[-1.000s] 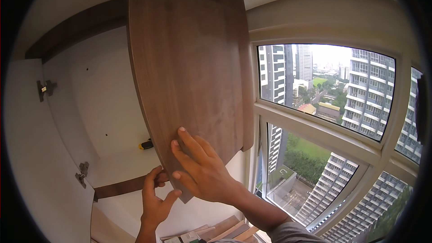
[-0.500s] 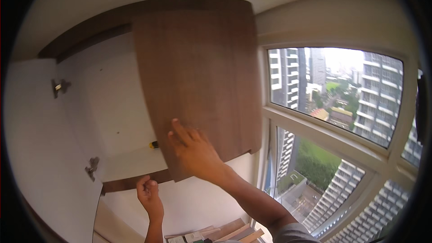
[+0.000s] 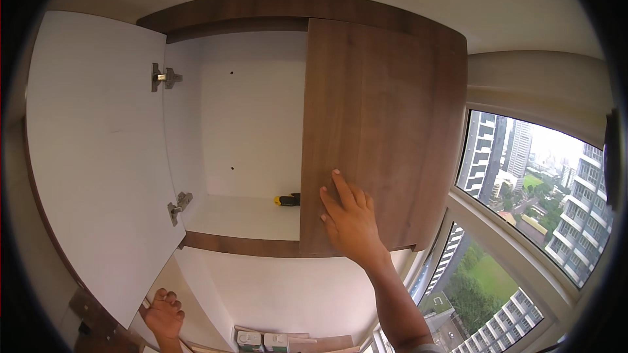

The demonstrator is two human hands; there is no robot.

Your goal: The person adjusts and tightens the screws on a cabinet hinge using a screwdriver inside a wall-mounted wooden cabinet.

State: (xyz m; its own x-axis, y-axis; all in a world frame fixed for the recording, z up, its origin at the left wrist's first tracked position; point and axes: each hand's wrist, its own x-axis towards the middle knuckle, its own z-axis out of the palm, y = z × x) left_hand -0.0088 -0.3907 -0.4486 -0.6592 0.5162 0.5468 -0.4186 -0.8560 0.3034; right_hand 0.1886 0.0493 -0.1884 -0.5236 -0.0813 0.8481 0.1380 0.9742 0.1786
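Note:
My right hand (image 3: 352, 222) lies with fingers spread against the lower left part of a brown wood-grain cabinet door (image 3: 386, 117), which covers the right half of a wall cabinet. Down at the lower left, my left hand (image 3: 163, 314) is raised with its fingers curled in, close to the bottom of the open cabinet door (image 3: 98, 150); nothing shows in it. That door's inner face is white, hung on two metal hinges (image 3: 165, 78). On the cabinet's white bottom panel (image 3: 242, 216) lies a yellow and black tool (image 3: 286, 201), partly hidden behind the brown door.
Windows (image 3: 530, 189) fill the right side, with tall buildings outside. Below the cabinet, white boxes (image 3: 261, 340) and wooden boards (image 3: 324, 344) stand at the bottom. The cabinet's brown lower rail (image 3: 239, 246) runs between the doors.
The view has swung left, so the cabinet sits further right and more of the open door shows. My left hand has dropped away from the lower rail. My right hand stays on the brown door.

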